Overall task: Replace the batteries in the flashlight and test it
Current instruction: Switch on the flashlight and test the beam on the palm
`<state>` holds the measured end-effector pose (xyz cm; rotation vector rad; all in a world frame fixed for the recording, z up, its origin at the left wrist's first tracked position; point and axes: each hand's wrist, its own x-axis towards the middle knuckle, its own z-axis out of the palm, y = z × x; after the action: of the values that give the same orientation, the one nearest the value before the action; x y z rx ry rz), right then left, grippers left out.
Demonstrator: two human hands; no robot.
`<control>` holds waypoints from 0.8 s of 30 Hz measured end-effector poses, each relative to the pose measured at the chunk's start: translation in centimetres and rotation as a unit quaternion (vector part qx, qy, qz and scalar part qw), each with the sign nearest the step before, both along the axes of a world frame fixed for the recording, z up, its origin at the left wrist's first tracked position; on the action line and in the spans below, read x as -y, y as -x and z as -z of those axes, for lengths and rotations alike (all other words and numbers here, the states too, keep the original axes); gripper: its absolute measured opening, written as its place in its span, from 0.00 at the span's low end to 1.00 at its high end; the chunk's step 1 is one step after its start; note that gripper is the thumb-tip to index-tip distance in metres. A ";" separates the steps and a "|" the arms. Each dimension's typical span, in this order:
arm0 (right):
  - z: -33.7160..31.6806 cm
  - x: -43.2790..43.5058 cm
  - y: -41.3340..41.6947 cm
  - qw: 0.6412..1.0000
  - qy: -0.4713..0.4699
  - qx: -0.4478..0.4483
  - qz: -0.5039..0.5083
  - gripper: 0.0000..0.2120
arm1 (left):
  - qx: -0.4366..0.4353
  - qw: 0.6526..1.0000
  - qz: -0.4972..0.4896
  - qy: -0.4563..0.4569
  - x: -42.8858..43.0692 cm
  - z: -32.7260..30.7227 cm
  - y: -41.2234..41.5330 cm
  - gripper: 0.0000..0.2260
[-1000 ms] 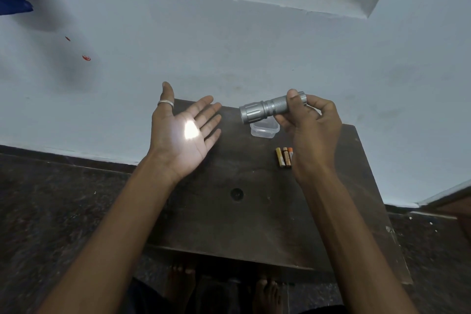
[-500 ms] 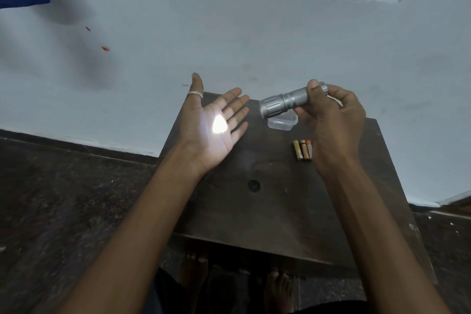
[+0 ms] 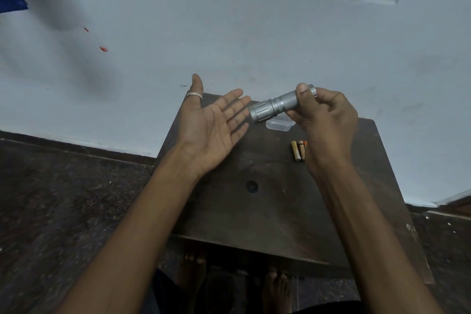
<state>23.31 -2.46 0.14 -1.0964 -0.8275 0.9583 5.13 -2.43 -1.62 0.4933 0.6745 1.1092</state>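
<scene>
My right hand [image 3: 325, 120] grips the tail end of a silver flashlight [image 3: 274, 106], thumb over the rear cap, and holds it level above the table with its head pointing left. My left hand [image 3: 212, 126] is held flat, palm up and fingers spread, just left of the flashlight's head; a ring sits on its thumb. No light spot shows on the palm. Three small batteries [image 3: 298, 150] lie side by side on the dark wooden table [image 3: 254, 211], partly hidden by my right wrist.
A small clear plastic container [image 3: 279, 125] sits on the table under the flashlight. The table stands against a pale blue wall [image 3: 254, 46]. Dark speckled floor [image 3: 51, 199] lies to the left. Bare feet [image 3: 191, 267] show below the table's near edge.
The bright spot of light on my left palm is gone. My left hand has come closer to the flashlight's head. The right hand keeps its hold.
</scene>
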 end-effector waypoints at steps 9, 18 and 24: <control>0.1 -0.1 0.1 1.000 0.005 -0.017 -0.022 0.16 | -0.056 0.998 -0.006 0.007 -0.1 -0.1 0.0 0.37; 0.3 -0.2 0.0 0.999 0.014 0.026 -0.012 0.14 | -0.312 0.943 -0.003 -0.113 0.7 0.4 -1.7 0.12; 0.2 0.1 0.8 0.994 0.004 0.110 -0.003 0.17 | -0.449 0.854 0.021 -0.262 0.7 0.6 -1.2 0.15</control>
<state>22.53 -2.53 -0.06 -1.2218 -1.0067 0.8555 6.37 -3.14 -2.24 1.5487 1.1568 0.9799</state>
